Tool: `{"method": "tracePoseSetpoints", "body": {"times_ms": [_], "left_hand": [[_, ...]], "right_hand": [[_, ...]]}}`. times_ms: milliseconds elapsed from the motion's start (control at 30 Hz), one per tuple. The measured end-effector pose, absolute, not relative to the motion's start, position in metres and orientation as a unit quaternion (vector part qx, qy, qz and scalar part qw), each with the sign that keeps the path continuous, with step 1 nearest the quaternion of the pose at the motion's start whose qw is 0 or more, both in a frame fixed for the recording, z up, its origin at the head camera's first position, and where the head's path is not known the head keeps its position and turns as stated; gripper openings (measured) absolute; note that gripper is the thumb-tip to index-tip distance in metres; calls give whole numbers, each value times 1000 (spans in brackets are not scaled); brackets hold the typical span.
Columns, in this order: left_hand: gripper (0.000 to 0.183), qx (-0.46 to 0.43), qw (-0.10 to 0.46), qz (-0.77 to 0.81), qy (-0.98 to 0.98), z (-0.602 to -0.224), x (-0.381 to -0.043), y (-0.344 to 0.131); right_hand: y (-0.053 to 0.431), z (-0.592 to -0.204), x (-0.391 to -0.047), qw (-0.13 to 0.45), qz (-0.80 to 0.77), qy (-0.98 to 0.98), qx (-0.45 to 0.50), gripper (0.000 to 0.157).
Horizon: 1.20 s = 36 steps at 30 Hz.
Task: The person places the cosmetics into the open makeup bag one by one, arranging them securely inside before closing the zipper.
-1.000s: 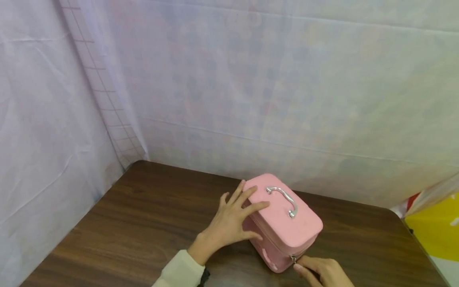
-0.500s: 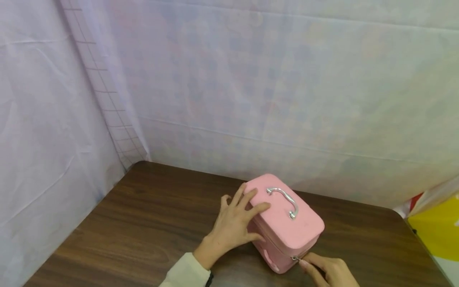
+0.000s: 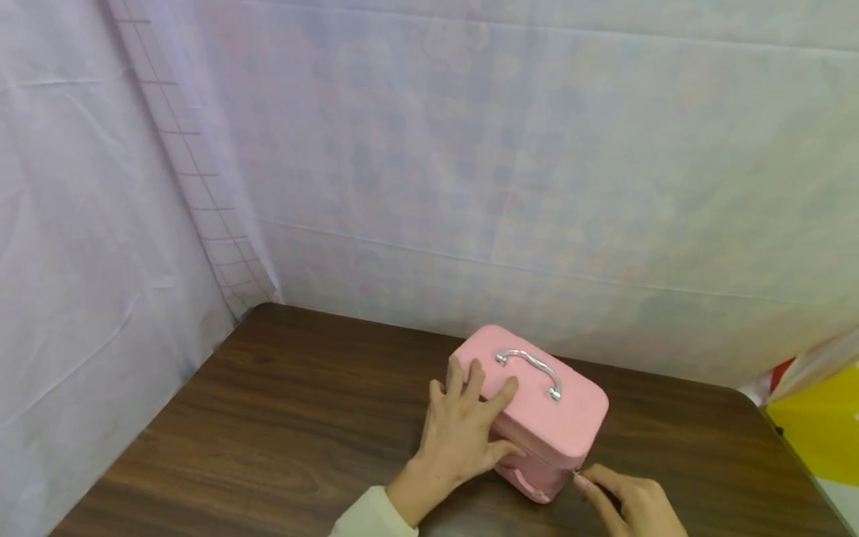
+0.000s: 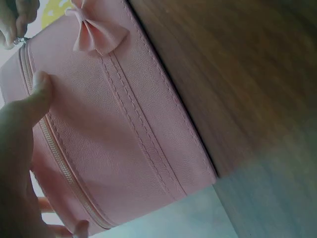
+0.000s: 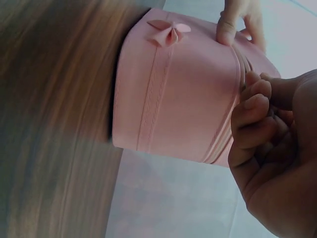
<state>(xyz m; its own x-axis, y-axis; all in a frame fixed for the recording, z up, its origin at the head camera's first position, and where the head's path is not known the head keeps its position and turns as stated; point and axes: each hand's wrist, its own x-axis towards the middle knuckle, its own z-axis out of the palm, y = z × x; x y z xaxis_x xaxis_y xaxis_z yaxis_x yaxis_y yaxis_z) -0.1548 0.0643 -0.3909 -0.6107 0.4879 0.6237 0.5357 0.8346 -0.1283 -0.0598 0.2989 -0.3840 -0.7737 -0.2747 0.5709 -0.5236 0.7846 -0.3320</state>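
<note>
A pink vanity case [image 3: 543, 418] with a silver handle [image 3: 530, 365] on its lid stands on the table, set at an angle. My left hand [image 3: 463, 436] rests on its left edge, fingers spread over the lid. The thumb [image 4: 42, 91] presses the front beside the zipper [image 4: 62, 158]. At the near right corner, my right hand [image 3: 627, 496] pinches the small metal zipper pull [image 4: 20, 40] between thumb and bent forefinger. From the right wrist, that hand's curled fingers [image 5: 252, 119] hide the pull. A pink bow [image 5: 171, 33] decorates the case's front.
The dark wood-grain table [image 3: 268, 418] stretches to the left and right of the case. Pale curtains [image 3: 403, 149] hang right behind it and along the left side. Beyond the right edge is something yellow [image 3: 819, 440].
The case has turned slightly, its near corner swinging right and a little away. Both hands have moved right with it; the right hand keeps its pinch on the zipper pull.
</note>
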Motion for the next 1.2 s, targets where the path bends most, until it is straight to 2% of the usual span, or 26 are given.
{"method": "tracePoseSetpoints", "body": {"times_ms": [233, 433, 600, 767, 933, 1200], "left_hand": [[86, -289, 349, -23, -891, -387, -151, 63], [86, -306, 340, -76, -886, -382, -153, 59], [83, -358, 287, -192, -868, -381, -168, 43], [89, -392, 240, -192, -867, -385, -177, 31], [92, -386, 239, -209, -866, -389, -181, 31], [81, -348, 264, -261, -861, -397, -180, 41]], "right_hand": [[309, -379, -58, 242, 253, -926, 139, 24], [319, -378, -59, 231, 250, -932, 125, 23], [320, -380, -60, 234, 250, -930, 135, 24], [319, -381, -64, 250, 242, -921, 178, 27], [320, -379, -63, 244, 227, -929, 161, 24], [316, -378, -62, 215, 245, -935, 141, 26]]}}
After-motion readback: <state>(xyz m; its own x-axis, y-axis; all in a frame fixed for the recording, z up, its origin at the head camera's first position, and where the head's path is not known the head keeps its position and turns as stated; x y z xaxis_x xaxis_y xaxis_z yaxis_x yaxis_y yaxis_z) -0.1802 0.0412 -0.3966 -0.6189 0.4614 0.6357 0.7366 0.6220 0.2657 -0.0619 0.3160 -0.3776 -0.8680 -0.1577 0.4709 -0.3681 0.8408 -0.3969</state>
